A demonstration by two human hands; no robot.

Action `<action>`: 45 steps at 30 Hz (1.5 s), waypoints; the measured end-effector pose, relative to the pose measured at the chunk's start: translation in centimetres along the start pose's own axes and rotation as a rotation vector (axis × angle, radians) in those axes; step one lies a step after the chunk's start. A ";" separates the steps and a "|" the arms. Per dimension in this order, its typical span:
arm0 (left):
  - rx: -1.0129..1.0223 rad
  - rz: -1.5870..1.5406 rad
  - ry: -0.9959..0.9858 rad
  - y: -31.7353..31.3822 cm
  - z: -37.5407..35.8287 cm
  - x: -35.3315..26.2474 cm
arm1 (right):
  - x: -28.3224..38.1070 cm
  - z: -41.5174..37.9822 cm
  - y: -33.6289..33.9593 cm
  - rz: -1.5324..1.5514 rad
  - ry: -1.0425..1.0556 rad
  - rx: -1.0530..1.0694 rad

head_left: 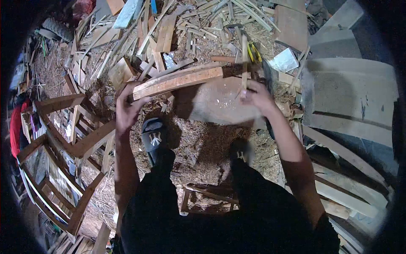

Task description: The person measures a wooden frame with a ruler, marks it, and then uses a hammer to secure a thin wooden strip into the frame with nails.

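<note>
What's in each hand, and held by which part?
Left hand: the curved wood, by its left end. Right hand: the hammer, by the handle's lower end, away from the head.

- Left hand [127, 110]: gripping plank [177, 82] at its left end, thumb [141, 103] on near side.
- Left forearm [126, 156]: nearly straight out to that end.
- Right hand [257, 98]: beside plank's right end, apart from it, fingers [253, 88] curled in.
- Right forearm [289, 139]: slants inward toward plank.
</note>
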State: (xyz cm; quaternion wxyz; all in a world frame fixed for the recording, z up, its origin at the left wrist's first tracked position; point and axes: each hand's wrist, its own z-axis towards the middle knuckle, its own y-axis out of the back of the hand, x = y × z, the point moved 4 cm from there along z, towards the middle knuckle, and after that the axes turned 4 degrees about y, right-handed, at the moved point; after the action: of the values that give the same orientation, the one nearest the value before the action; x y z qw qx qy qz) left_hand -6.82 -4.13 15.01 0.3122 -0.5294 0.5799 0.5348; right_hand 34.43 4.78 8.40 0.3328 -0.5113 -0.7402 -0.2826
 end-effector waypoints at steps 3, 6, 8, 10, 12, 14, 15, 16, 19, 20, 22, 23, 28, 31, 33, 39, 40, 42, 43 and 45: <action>-0.003 0.096 -0.080 -0.2 -0.3 0.0 | -6.1 0.8 1.2 -0.005 -0.163 -0.008; -0.032 0.173 -0.182 -0.5 -0.3 -2.0 | -7.2 1.6 1.8 -0.243 -0.164 0.071; -0.016 0.235 -0.195 -0.5 0.0 -1.7 | -4.3 1.4 2.2 -1.081 0.203 0.014; -0.013 0.209 -0.239 -0.4 0.0 -1.8 | 4.4 -2.0 -0.9 -0.722 0.255 -0.145; 0.009 0.194 -0.240 -0.4 -0.3 -2.4 | 9.4 -3.9 -2.7 -0.589 0.644 -0.190; -0.009 0.203 -0.209 -0.2 -0.2 -1.4 | 13.9 -5.8 -4.1 -0.663 0.858 -0.147; 0.017 0.238 -0.242 -0.3 -0.1 -1.3 | 15.0 -6.3 -5.1 -0.740 0.919 -0.023; 0.038 0.279 -0.270 -0.2 -0.2 -1.5 | 15.5 -6.6 -6.5 -0.811 0.983 0.111; -0.045 0.420 -0.345 0.1 -0.8 -1.9 | 13.6 -5.1 -7.5 -0.800 0.851 0.226; -0.054 0.379 -0.421 0.4 -1.1 -1.9 | 12.1 -4.4 -7.4 -0.749 0.866 0.147; -0.145 0.228 -0.423 1.0 -2.1 -1.8 | 12.4 -5.1 -8.5 -0.758 0.857 0.152; -0.144 0.232 -0.384 1.4 -2.5 -1.6 | 12.0 -4.8 -8.2 -0.771 0.882 0.133; -0.145 -0.022 -0.209 1.6 -3.5 0.9 | 12.7 -5.3 -7.8 -0.844 0.820 0.121; -0.097 -0.047 -0.158 1.8 -3.3 1.7 | 13.2 -5.1 -8.4 -0.837 0.904 0.162; -0.097 0.000 -0.158 2.0 -3.3 1.3 | 13.5 -5.2 -8.9 -0.818 0.882 0.132; -0.062 -0.063 -0.075 2.5 -3.5 -0.2 | 13.8 -5.4 -8.9 -0.835 0.878 0.119; -0.050 -0.060 -0.028 2.9 -3.9 -0.6 | 13.8 -5.4 -9.3 -0.862 0.902 0.133; -0.178 0.112 -0.104 3.1 -4.3 0.8 | 13.4 -5.6 -9.7 -0.817 0.830 0.159; -0.173 0.084 -0.147 3.1 -4.0 1.5 | 12.6 -4.9 -9.5 -0.774 0.790 0.168; -0.170 0.040 -0.175 3.1 -3.8 2.0 | 11.7 -3.7 -8.6 -0.852 0.837 0.167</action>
State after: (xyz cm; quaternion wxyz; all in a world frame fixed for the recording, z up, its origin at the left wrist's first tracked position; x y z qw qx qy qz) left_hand -9.44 -8.75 14.92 0.3048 -0.4938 0.5133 0.6323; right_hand 24.08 5.87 19.16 0.4924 0.0126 -0.7058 -0.5092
